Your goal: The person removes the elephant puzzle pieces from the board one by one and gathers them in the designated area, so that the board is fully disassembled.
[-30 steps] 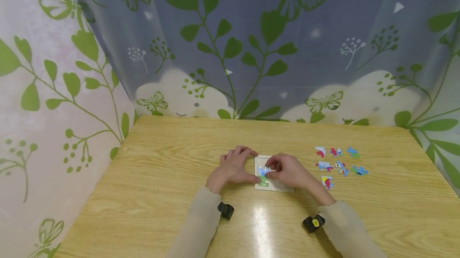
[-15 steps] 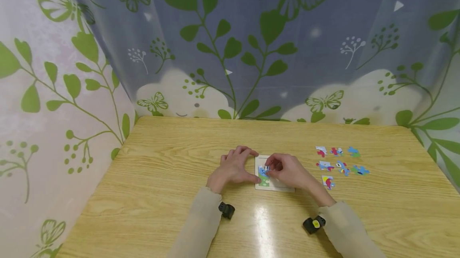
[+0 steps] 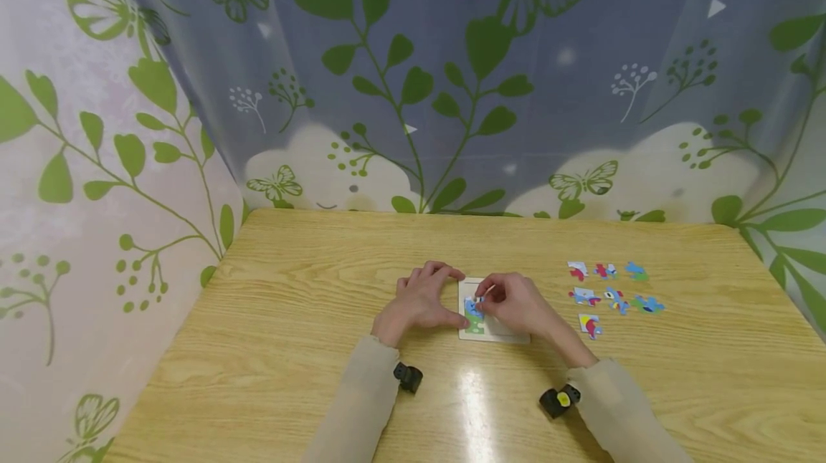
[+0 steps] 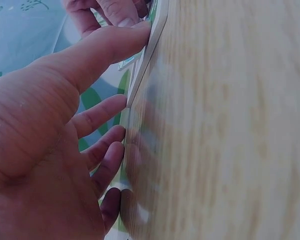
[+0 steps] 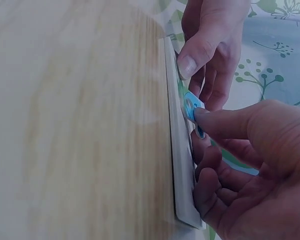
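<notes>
A blue puzzle piece (image 5: 192, 104) is pinched between the thumb and fingers of my right hand (image 3: 516, 305). It stands tilted at the left side of a pale, framed puzzle board (image 3: 497, 339). A green section (image 3: 474, 328) lies in the board's near left corner. My left hand (image 3: 419, 303) is spread along the left edge, its thumb resting on the frame by the green section and its index fingertip at the far left corner. In the left wrist view, the other fingers (image 4: 110, 165) reach down to the table beside the board.
Several loose puzzle pieces (image 3: 615, 302) lie in rows on the wooden table (image 3: 290, 284) to the right of the board, showing red, blue, yellow and green. Behind the table hangs a patterned curtain (image 3: 413, 90). Each wrist wears a small black camera (image 3: 409, 378).
The blue piece has shifted and turned slightly in my right fingers over the board's left side. My left hand keeps its place, and the loose pieces lie as before.
</notes>
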`<state>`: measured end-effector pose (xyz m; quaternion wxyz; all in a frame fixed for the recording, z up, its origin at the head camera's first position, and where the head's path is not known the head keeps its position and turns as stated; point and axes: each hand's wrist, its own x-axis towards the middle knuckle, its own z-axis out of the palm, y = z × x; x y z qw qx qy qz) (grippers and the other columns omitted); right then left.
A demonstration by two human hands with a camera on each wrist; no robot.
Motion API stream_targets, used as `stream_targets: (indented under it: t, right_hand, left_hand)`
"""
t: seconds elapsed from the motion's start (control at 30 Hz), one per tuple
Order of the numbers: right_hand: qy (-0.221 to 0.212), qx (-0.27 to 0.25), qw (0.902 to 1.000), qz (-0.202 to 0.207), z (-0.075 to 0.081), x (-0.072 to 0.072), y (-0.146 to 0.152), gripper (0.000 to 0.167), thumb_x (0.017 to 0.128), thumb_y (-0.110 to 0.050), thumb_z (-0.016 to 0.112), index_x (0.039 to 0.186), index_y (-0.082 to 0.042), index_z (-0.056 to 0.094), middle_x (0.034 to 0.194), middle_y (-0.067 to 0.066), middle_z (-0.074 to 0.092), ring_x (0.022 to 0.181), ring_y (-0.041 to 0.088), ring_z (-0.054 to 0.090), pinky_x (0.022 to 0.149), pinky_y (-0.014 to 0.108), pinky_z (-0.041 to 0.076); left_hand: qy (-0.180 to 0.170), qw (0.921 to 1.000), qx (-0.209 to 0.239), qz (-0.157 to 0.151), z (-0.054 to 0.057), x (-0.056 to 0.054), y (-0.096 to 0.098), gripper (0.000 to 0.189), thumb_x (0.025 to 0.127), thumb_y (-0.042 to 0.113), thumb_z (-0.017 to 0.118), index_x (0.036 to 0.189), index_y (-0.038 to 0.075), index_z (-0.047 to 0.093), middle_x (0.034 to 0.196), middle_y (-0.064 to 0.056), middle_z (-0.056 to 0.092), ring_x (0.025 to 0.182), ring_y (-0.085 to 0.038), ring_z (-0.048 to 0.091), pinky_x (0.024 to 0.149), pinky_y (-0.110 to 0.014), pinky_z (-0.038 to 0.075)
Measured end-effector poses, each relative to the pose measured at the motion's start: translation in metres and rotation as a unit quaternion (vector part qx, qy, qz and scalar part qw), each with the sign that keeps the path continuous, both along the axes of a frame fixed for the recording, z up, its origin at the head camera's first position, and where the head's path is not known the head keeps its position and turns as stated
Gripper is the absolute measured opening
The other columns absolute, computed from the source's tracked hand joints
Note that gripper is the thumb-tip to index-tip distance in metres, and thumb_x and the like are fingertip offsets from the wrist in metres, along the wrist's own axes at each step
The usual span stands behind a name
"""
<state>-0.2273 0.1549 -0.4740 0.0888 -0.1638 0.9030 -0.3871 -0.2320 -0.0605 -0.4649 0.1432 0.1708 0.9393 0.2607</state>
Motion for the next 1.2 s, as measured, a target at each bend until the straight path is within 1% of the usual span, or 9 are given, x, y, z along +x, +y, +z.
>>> stream_targets:
  t: [0.47, 0.7, 0.93, 1.07, 1.2]
  right_hand:
    - [-0.025, 0.007, 0.9995, -0.019, 0.006, 0.000, -0.004, 0.004, 0.090, -0.010, 0.074, 0.093, -0.011, 0.073, 0.083, 0.001, 0.070, 0.077, 0.013, 0.061, 0.073, 0.030, 0.048]
    - [-0.030, -0.017, 0.9994, -0.004, 0.005, 0.000, 0.001, 0.004, 0.091, -0.011, 0.073, 0.096, -0.011, 0.073, 0.086, 0.002, 0.071, 0.079, 0.013, 0.061, 0.074, 0.029, 0.048]
    - [-0.040, -0.050, 0.9979, 0.001, 0.004, 0.003, 0.007, 0.005, 0.093, -0.009, 0.071, 0.098, -0.010, 0.073, 0.086, 0.004, 0.071, 0.076, 0.015, 0.061, 0.068, 0.025, 0.048]
    - [-0.042, -0.062, 0.9972, 0.006, 0.005, 0.005, 0.011, 0.006, 0.093, -0.009, 0.071, 0.099, -0.010, 0.072, 0.086, 0.004, 0.070, 0.076, 0.017, 0.060, 0.067, 0.025, 0.048]
    - [-0.046, -0.071, 0.9964, 0.002, 0.007, 0.006, 0.014, 0.007, 0.093, -0.010, 0.072, 0.100, -0.009, 0.072, 0.086, 0.006, 0.068, 0.075, 0.018, 0.058, 0.065, 0.024, 0.047]
  left_hand:
    - [-0.004, 1.0000, -0.006, 0.006, 0.000, -0.001, 0.000, 0.074, 0.078, 0.051, 0.084, 0.142, 0.032, 0.053, 0.159, -0.003, 0.038, 0.142, -0.033, 0.038, 0.113, -0.060, 0.028]
    - [-0.007, 0.9999, -0.006, 0.005, 0.000, -0.001, 0.000, 0.074, 0.079, 0.051, 0.084, 0.143, 0.032, 0.053, 0.159, -0.003, 0.037, 0.142, -0.033, 0.038, 0.113, -0.060, 0.027]
    - [-0.007, 1.0000, -0.005, 0.002, 0.001, -0.001, 0.001, 0.074, 0.078, 0.051, 0.084, 0.143, 0.032, 0.053, 0.159, -0.003, 0.037, 0.141, -0.033, 0.039, 0.113, -0.060, 0.027]
    - [-0.006, 1.0000, -0.005, 0.003, 0.000, -0.001, 0.001, 0.075, 0.078, 0.051, 0.084, 0.143, 0.032, 0.052, 0.159, -0.003, 0.037, 0.141, -0.033, 0.039, 0.113, -0.060, 0.027]
    - [-0.007, 0.9999, -0.006, 0.005, 0.001, -0.001, 0.001, 0.075, 0.078, 0.051, 0.085, 0.142, 0.032, 0.053, 0.159, -0.003, 0.037, 0.141, -0.033, 0.039, 0.113, -0.059, 0.027]
